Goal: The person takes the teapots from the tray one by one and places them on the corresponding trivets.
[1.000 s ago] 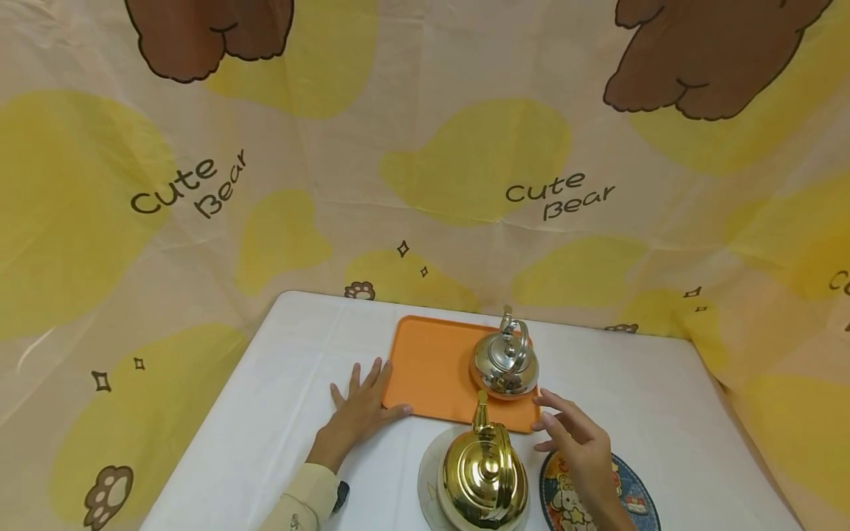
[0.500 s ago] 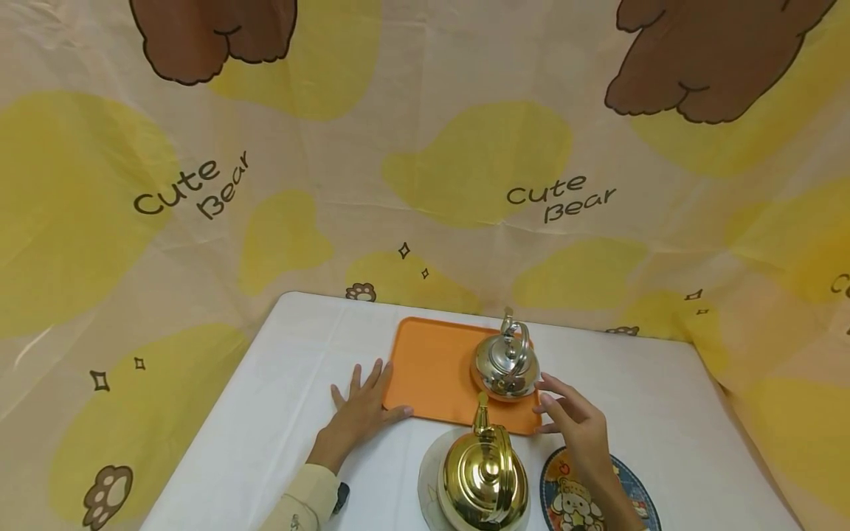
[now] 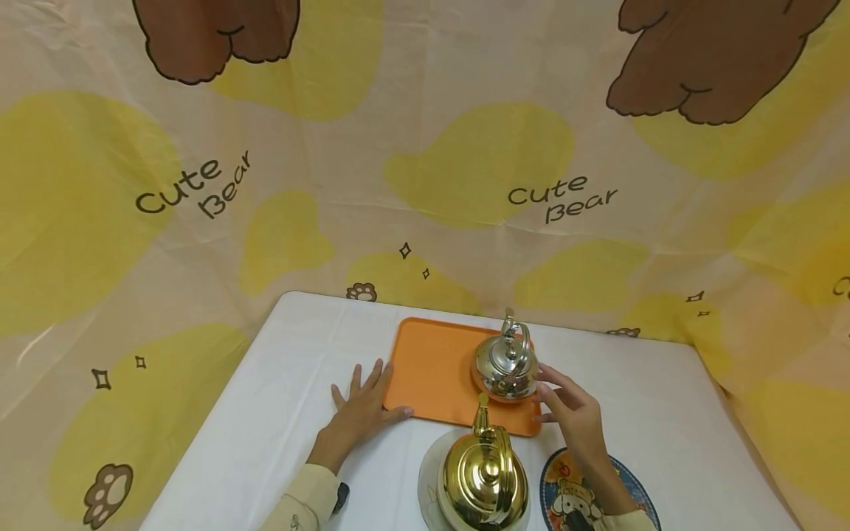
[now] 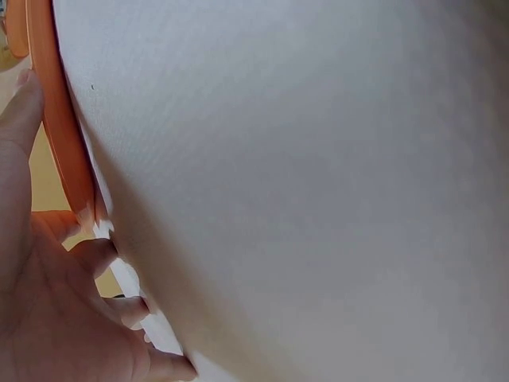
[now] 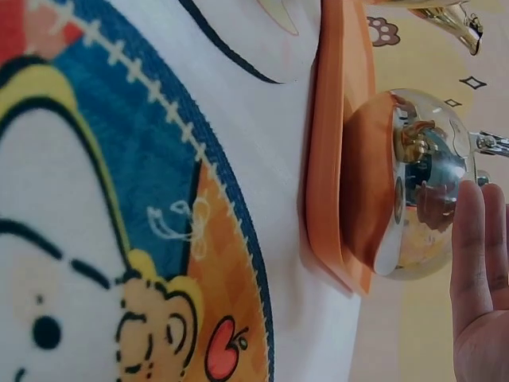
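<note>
A silver kettle (image 3: 501,372) stands upright on the right part of the orange tray (image 3: 425,361), its spout toward the back. My right hand (image 3: 579,417) is at the kettle's right side, with extended fingertips right at its body; the right wrist view shows straight fingers (image 5: 475,255) beside the shiny kettle (image 5: 429,199). At the tray's left edge, my left hand (image 3: 361,414) lies spread, thumb along the front left corner. In the left wrist view its thumb (image 4: 24,111) is against the orange rim (image 4: 60,135). In front of the tray stands a gold kettle (image 3: 468,472).
Under the gold kettle is a pale round mat (image 3: 430,472). To its right lies a round cartoon mat (image 3: 556,487) with a blue border, partly covered by my right forearm. The white table (image 3: 664,420) ends at a printed cloth backdrop (image 3: 451,162).
My right hand has moved slightly back and left, from the tray's front right corner to the silver kettle's side. The left hand, tray and both kettles have stayed put.
</note>
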Tool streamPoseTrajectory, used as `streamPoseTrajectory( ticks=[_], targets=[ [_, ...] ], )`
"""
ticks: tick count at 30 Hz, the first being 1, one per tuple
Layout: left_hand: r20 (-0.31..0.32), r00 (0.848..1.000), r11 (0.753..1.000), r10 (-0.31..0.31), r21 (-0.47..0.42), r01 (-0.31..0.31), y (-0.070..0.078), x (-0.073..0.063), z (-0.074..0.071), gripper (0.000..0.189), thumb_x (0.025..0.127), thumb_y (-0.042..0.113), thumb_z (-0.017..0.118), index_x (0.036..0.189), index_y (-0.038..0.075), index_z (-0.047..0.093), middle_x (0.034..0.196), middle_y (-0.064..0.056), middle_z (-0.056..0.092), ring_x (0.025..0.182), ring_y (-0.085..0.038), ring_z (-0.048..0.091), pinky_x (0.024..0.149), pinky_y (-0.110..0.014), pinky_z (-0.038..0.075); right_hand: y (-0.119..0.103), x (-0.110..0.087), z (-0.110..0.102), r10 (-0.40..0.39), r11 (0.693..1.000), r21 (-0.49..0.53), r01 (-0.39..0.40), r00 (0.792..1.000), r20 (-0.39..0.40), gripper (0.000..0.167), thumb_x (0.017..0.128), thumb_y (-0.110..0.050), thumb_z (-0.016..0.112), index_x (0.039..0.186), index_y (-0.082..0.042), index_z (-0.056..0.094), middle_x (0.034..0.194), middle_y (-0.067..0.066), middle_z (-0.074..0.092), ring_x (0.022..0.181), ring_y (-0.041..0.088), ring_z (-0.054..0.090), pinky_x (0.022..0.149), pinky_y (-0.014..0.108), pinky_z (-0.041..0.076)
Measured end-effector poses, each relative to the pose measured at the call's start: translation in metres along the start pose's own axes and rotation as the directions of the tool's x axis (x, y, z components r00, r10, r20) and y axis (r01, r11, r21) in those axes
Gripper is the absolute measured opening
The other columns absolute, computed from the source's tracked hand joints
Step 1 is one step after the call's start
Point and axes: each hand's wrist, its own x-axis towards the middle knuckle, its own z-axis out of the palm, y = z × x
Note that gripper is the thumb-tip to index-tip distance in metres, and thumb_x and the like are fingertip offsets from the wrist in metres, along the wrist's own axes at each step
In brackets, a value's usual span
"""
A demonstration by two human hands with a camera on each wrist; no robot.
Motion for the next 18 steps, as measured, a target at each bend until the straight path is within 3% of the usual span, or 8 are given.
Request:
streamPoseTrajectory(
  ticks=[9, 18],
  targets=[
    [-0.003, 1.0, 1.0, 0.003, 0.01, -0.003, 0.001, -0.002, -0.001, 0.103, 0.094, 0.066, 0.069, 0.169, 0.011, 0.026, 0.176, -0.017, 0.021, 0.16, -0.056, 0.005, 0.113, -0.088, -0.003, -0.002, 0.008, 0.005, 0.012, 1.0, 0.011, -0.012, 1.0, 0.002, 0.039, 0.107, -0.011, 0.064, 0.145, -0.005, 0.064, 0.13, 0.017, 0.068, 0.092, 0.024, 0.074, 0.069, 0.048, 0.065],
    [-0.004, 1.0, 1.0, 0.002, 0.011, -0.002, 0.001, -0.002, -0.002, 0.103, 0.094, 0.066, 0.069, 0.17, 0.011, 0.026, 0.176, -0.017, 0.021, 0.16, -0.056, 0.005, 0.113, -0.088, -0.003, -0.003, 0.017, 0.012, -0.024, 0.999, 0.037, 0.024, 1.0, 0.012, 0.04, 0.107, -0.01, 0.064, 0.146, -0.003, 0.063, 0.127, 0.008, 0.07, 0.094, 0.025, 0.076, 0.066, 0.04, 0.065]
  ],
)
